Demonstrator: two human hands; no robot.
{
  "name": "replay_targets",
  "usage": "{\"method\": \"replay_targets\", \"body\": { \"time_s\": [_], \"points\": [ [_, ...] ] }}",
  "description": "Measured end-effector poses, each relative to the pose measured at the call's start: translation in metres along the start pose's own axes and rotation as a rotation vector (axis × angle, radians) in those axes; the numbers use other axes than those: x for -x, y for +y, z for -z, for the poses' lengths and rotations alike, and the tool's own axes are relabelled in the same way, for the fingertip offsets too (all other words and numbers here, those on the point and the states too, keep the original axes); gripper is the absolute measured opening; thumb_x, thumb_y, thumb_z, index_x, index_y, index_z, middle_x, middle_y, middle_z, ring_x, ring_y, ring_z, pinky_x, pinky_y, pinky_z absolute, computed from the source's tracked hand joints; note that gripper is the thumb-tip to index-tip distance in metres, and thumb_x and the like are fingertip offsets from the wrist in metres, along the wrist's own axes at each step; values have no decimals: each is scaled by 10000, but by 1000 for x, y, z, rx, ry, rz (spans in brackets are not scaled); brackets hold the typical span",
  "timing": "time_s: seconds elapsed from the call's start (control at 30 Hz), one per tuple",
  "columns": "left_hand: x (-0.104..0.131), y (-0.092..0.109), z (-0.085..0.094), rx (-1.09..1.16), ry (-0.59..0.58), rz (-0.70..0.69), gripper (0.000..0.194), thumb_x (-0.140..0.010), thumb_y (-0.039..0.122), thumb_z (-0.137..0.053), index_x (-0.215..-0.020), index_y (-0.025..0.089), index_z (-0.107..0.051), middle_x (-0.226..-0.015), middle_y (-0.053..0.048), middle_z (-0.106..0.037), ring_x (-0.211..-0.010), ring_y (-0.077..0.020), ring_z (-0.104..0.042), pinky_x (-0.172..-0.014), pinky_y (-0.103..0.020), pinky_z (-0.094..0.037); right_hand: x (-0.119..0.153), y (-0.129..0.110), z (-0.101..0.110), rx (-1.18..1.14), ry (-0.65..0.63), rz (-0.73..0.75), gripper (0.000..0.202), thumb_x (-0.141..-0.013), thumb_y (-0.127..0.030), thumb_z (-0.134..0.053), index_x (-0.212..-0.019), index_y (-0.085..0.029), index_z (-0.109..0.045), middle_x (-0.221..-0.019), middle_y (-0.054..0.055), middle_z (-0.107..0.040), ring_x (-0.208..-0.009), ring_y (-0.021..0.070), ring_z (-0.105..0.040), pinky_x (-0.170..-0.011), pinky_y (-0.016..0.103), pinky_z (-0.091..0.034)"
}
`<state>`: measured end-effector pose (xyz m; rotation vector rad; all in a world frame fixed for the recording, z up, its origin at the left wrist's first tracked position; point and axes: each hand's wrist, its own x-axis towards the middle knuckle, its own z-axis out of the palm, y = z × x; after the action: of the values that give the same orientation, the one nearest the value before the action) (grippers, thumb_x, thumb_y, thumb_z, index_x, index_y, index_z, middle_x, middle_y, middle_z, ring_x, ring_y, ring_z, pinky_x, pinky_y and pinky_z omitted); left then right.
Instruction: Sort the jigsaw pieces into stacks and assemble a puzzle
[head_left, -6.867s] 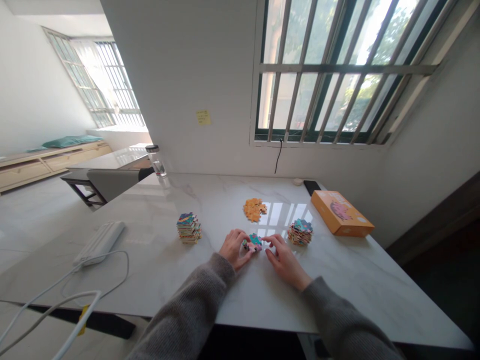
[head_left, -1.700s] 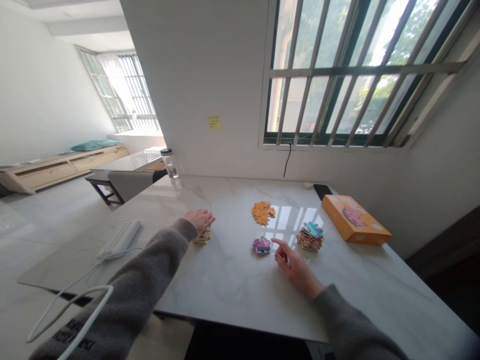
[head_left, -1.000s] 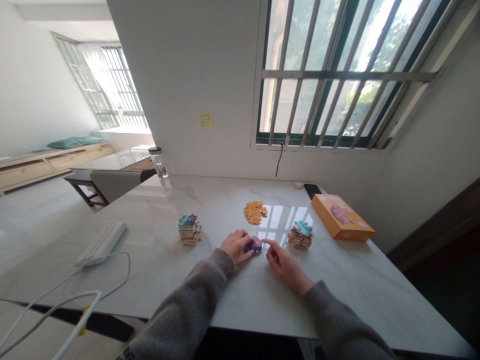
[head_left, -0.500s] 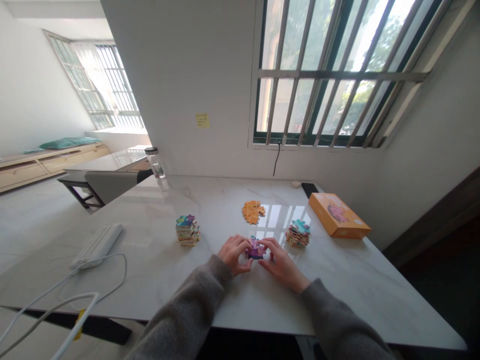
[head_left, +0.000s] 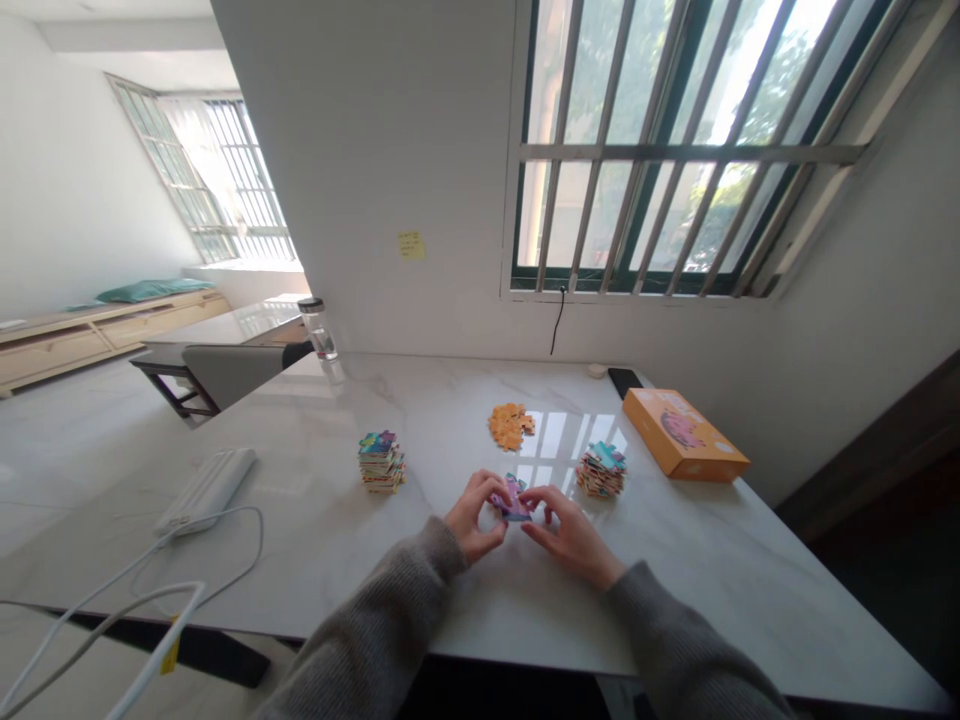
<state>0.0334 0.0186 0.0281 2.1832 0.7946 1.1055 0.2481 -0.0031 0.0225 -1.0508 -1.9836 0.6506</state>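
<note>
Between my hands, low over the front middle of the table, are purple jigsaw puzzle pieces (head_left: pixel 514 498); how many is too small to tell. My left hand (head_left: pixel 478 515) grips their left side with thumb and fingers curled. On the right side, my right hand (head_left: pixel 566 530) pinches them, thumb below and forefinger above. A tall stack of puzzle pieces (head_left: pixel 381 463) stands to the left, and a second stack (head_left: pixel 602 470) stands just beyond my right hand. Farther back lies a flat group of orange puzzle pieces (head_left: pixel 511 427).
An orange box (head_left: pixel 684 436) lies at the right edge, with a black phone (head_left: pixel 623 382) behind it. At the left are a white power strip (head_left: pixel 206 490) and its cables. A clear bottle (head_left: pixel 319 330) stands at the far left corner of the white table (head_left: pixel 315 590).
The purple pieces look more tilted in my fingers, and my right hand's grip has shifted slightly. The whole view has swung a little, moving everything slightly rightward.
</note>
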Motion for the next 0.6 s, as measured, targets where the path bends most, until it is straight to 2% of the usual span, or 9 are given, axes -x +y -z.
{"method": "replay_targets", "body": {
  "time_s": [0.13, 0.23, 0.3, 0.4, 0.47, 0.6],
  "points": [
    [4, 3, -8, 62, -21, 32, 219, -720, 68, -596, -883, 208, -556, -1027, -71, -531, -992, -209, -549, -848, -346, -515, 0, 1, -4, 7, 7, 0, 94, -925, -275, -575, -975, -216, -628, -924, 42, -645, -816, 169, -582, -682, 279, -468],
    [5, 0, -16, 0, 1, 55, 129, -762, 107, -597, -833, 210, -567, -992, -72, -544, -974, -217, -551, -832, -354, -512, 0, 3, -8, 14, -12, -10, 124, -945, -249, -534, -853, -209, -606, -792, 6, -612, -674, 134, -531, -607, 250, -433],
    [6, -4, -17, -66, 16, 54, 133, -775, 125, -591, -870, 218, -588, -991, -72, -563, -969, -223, -554, -853, -373, -501, 0, 4, -10, 29, -11, -2, 136, -942, -215, -523, -824, -204, -588, -759, -6, -593, -641, 125, -508, -592, 243, -418],
    [11, -13, -13, -138, 9, 66, 194, -789, 182, -604, -976, 230, -585, -914, -48, -588, -865, -209, -562, -810, -367, -489, 0, 4, -9, 78, -12, 5, 80, -920, -173, -532, -889, -201, -601, -807, 7, -594, -692, 138, -528, -638, 257, -435],
    [19, -19, -10, -226, -35, 63, 250, -770, 263, -664, -1006, 232, -588, -884, -37, -592, -828, -209, -552, -799, -369, -471, 1, 3, -6, 129, -53, 5, 96, -895, -171, -574, -972, -205, -621, -859, 21, -593, -759, 158, -548, -696, 280, -456],
    [37, -29, -8, -470, -154, 77, 549, -623, 452, -819, -1091, 245, -620, -1033, -72, -590, -966, -274, -530, -865, -417, -429, 5, 0, -3, 243, -187, 30, 260, -781, -272, -765, -1006, -222, -645, -993, 51, -592, -947, 226, -547, -871, 373, -456]
  ]
}}
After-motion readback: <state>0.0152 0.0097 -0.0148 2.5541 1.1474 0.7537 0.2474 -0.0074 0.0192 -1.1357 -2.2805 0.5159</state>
